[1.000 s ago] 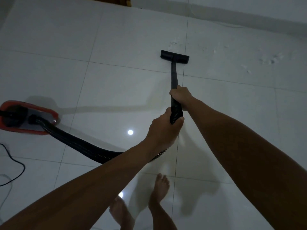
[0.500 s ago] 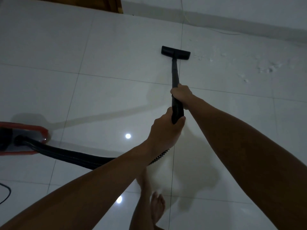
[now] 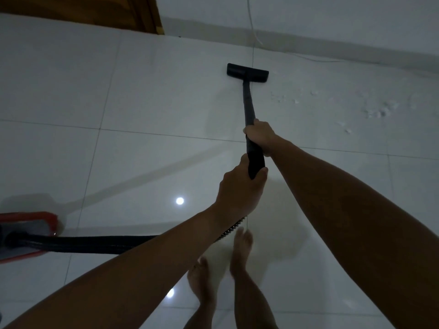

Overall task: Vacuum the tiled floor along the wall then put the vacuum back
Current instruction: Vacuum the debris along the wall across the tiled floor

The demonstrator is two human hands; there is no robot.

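A black vacuum wand (image 3: 248, 108) runs from my hands down to a flat black floor nozzle (image 3: 247, 71), which rests on the white tiled floor (image 3: 147, 91) near the wall. My right hand (image 3: 260, 135) grips the wand higher up. My left hand (image 3: 240, 193) grips its lower black handle end. A ribbed black hose (image 3: 95, 244) leads left to the red and grey vacuum body (image 3: 28, 224) at the left edge. White crumbs (image 3: 377, 110) lie scattered to the right of the nozzle.
The white wall and skirting (image 3: 332, 41) run along the top. A thin white cable (image 3: 255, 32) hangs down it onto the floor. A brown wooden door (image 3: 133, 15) is at the top left. My bare feet (image 3: 221, 264) stand below my hands.
I have stepped forward toward the wall. The nozzle stays near the tile seam, and the vacuum body has slid further left in the view with the hose pulled straighter.
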